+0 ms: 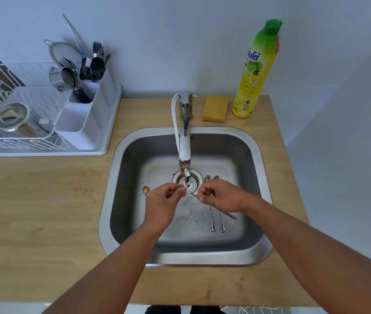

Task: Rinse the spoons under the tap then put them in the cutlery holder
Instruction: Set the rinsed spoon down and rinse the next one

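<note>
Right hand (222, 197) pinched on thin spoon (225, 213) handle, left hand (165, 200) fingers closed at its bowl, under tap (184, 141)

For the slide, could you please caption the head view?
Both hands rinse a spoon under the tap.

Wooden countertop (44, 211), light grain, stainless sink (262, 155) inset at centre. Back left: white dish rack tray (103, 146) sitting on the wood. Behind the sink: yellow sponge (215, 108) lying flat, dish soap bottle (256, 73) upright just right of it. Chrome tap (185, 123) mounted at sink's rear edge.
</note>
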A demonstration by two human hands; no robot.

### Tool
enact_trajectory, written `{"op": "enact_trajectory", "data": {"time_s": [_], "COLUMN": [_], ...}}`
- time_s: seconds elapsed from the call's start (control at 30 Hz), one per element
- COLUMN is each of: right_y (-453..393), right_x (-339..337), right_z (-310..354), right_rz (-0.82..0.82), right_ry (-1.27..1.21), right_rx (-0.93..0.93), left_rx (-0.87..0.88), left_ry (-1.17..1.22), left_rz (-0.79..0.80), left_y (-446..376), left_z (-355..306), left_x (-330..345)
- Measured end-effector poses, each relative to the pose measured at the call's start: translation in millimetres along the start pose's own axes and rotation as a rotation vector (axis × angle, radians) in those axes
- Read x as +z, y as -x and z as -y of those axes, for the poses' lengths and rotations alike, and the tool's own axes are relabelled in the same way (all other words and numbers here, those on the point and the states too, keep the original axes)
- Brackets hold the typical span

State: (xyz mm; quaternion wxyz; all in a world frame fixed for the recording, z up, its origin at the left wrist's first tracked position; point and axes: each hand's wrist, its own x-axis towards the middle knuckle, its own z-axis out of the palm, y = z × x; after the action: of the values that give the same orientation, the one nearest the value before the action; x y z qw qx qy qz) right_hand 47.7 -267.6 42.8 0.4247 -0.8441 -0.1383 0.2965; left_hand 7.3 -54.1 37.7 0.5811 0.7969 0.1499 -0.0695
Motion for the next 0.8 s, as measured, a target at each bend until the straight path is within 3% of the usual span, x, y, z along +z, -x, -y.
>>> {"op": "enact_trajectory", "data": {"time_s": [0.13,0.3,0.53,0.7,0.8], "right_y": [0,5,11,12,13], "right_x": [-5,1,10,16,21], "right_z": [6,6,12,9,9], "right_rz": [0.028,0.07,0.079,0.122,0.096], "right_ry": [0.04,-0.084,-0.39,-0.48,-0.471], "right_rx": [0.048,0.103,0.205,0.316,0.282], "left_rx": [-0.062,-0.176,-0.597,-0.658,-0.669], "left_ry": [0.014,0.173,0.464,0.625,0.583], "left_rz": [-0.008,-0.009,0.066,0.18,0.136], "left_y": [8,7,6,4,1], "left_z": [-1,-9,-11,-3,-6], "left_x": [12,21,19,11,10]}}
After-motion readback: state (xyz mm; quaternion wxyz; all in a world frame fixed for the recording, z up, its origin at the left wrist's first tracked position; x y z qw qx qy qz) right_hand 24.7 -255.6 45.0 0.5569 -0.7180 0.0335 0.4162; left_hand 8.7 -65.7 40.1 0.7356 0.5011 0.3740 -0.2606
